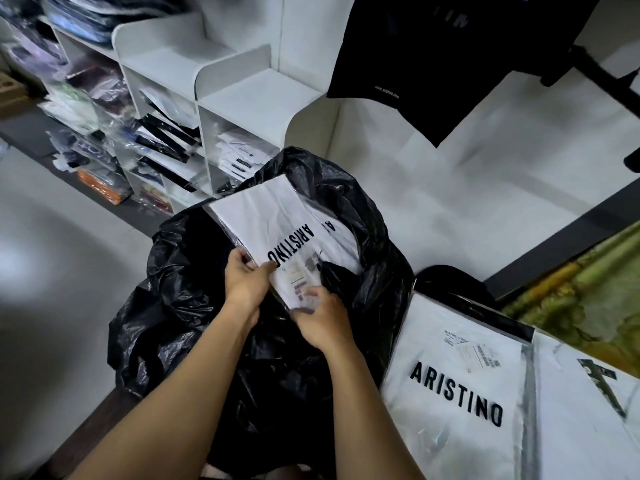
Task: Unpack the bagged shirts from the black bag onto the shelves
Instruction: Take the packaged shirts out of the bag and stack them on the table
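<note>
Black bag (194, 306): large crinkled plastic sack, centre of frame, mouth open.

Bagged shirt (273, 220): white, in clear polybag, printed "ARISTINO" in black, paper tags at its near end; lies tilted over the sack's mouth, held at the near end by both hands. A second white bagged shirt (341, 240) lies beneath it inside the sack, lettering partly visible.

Left hand (247, 280): fingers closed on the shirt's near left edge.

Right hand (320, 315): fingers pinched on the near corner by the tags.

Bagged shirt on the stack (457, 393): same print, lies flat at lower right of frame, beside the sack.

White shelves (242, 95): upper left; top tiers bare, lower cubbies hold packaged garments.

Black T-shirt (433, 64): hangs at upper right.
</note>
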